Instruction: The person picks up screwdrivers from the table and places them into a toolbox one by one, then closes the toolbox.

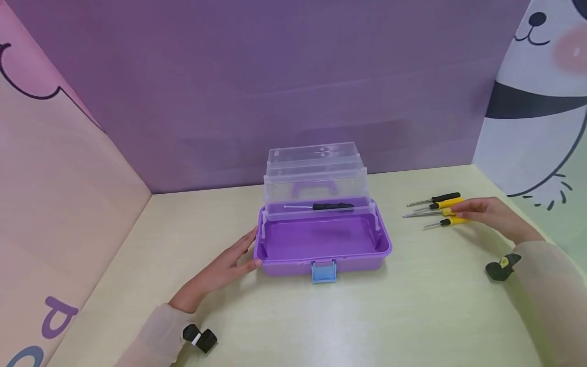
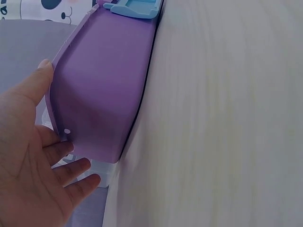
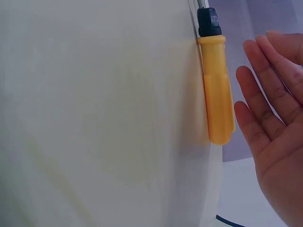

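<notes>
Yellow-handled screwdrivers [image 1: 456,220] lie at the right of the frame, shafts pointing left, handle ends toward the nearer right hand [image 1: 495,216], whose fingers meet them, though I cannot tell whether they pinch one.

The person's left hand [image 1: 224,267] and right hand [image 1: 492,218] are both bare, each coming out of a long, pale off-white sleeve that ends about the wrist. The left sleeve [image 1: 153,339] looks plain and softly creased; the right sleeve [image 1: 552,293], of the same light cloth, widens toward the near right. A small, blocky black wrist camera [image 1: 207,340] with a white band sits at the left cuff; its black counterpart [image 1: 497,271] on the right shows a little yellow patch
</notes>
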`<state>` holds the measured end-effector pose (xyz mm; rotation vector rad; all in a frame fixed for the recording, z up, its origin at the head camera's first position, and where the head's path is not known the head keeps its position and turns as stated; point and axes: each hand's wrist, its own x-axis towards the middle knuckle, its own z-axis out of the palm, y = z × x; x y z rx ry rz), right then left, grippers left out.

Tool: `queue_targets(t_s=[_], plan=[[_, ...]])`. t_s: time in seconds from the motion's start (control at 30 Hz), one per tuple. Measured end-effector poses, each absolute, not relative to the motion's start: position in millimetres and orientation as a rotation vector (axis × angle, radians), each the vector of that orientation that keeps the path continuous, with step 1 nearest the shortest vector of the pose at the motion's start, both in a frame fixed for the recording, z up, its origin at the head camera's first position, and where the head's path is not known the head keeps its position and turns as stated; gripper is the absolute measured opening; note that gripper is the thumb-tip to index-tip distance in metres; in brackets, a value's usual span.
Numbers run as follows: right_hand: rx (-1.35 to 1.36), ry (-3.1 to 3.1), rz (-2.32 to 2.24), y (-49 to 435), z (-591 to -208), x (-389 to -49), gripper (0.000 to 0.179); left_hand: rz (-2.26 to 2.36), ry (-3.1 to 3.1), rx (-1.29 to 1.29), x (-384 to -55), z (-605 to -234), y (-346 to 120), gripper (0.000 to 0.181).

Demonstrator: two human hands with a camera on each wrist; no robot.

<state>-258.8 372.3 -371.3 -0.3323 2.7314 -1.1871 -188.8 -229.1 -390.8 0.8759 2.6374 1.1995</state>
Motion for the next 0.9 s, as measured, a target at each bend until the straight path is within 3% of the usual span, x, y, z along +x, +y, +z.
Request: queue_targets(t_s=[0.67,0.9], plan=[[-0.342,2.762,-1.146,376.0,-370.8,-259.3,0.038,1.202,2.629,0.862,-189.6,-387.8,-228.2,0.075],[-0.239,2.773,-1.049,374.3,-372.0,-262.6,0.046,1.209,2.629,0.864,-188.1,-388.4,-228.9,0.075]])
